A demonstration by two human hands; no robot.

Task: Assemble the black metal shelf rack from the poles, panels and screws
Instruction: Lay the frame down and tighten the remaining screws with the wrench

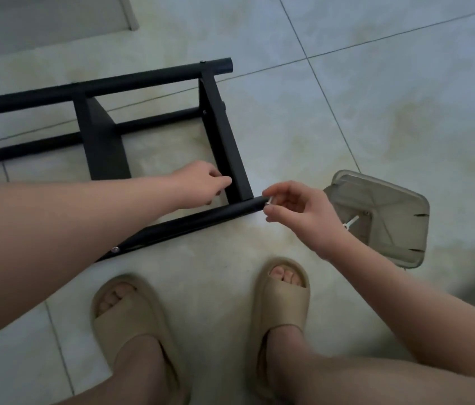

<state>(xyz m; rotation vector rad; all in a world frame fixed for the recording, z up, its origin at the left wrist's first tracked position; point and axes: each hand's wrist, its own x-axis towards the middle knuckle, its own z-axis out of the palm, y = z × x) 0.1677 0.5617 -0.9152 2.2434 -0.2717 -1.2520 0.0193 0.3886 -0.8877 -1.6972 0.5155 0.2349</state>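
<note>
Fastening the end panel to the near pole, by the look of it. Starting at the left: rack (143, 80) lying on its side on the tiled floor (376, 83), far poles already joined to two panels, one bright screw head (116, 249) seated in the near pole (195, 223) just below the left forearm. Moving right, left hand (201, 182) at the lower end of the end panel (224, 147), grip narrow, fingers curled against the panel's inner face, seemingly steadying it over the pole. Panel foot meeting the pole close to its right end. Just right of that end, right hand (300, 214) with grip closed in a pinch on a small silver screw (269, 202), held between thumb and forefinger, almost touching the pole tip. Farther right, clear plastic packet (385, 211) on the floor, with a pale little tool (350, 223) on or in it, hard to tell which; likely the key.

Calls next for lining the screw up with the hole through pole and panel (hole not made out here), starting the thread by hand with the panel held square, then reaching right for the key to tighten.
</note>
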